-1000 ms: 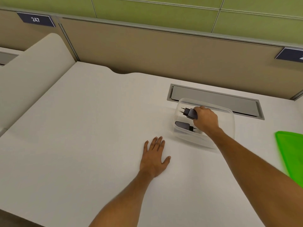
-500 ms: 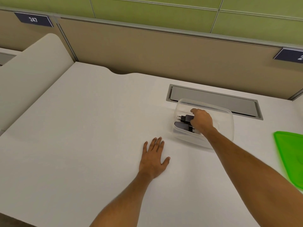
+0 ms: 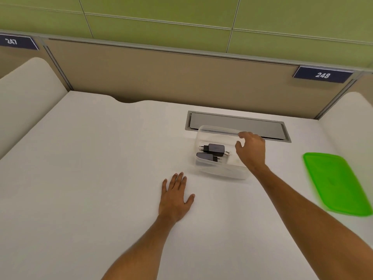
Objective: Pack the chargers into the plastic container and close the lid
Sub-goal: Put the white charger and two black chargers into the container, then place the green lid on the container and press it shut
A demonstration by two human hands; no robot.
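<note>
We've got two dark grey plug-in chargers [image 3: 212, 152] inside the clear plastic container [image 3: 220, 172] w/ our right hand [image 3: 251, 151] above it, fingers loose & empty, left hand [image 3: 175, 197] flat on the white tabletop [image 3: 90, 168]; green plastic lid [image 3: 337, 182] far right, not fitted yet.

A white table [image 3: 90, 178] with a grey cable hatch [image 3: 238, 124] at its far edge, backed by a beige partition [image 3: 161, 77] bearing number plates 247 [image 3: 12, 41] and 248 [image 3: 323, 75], under a green wall [image 3: 181, 15]
</note>
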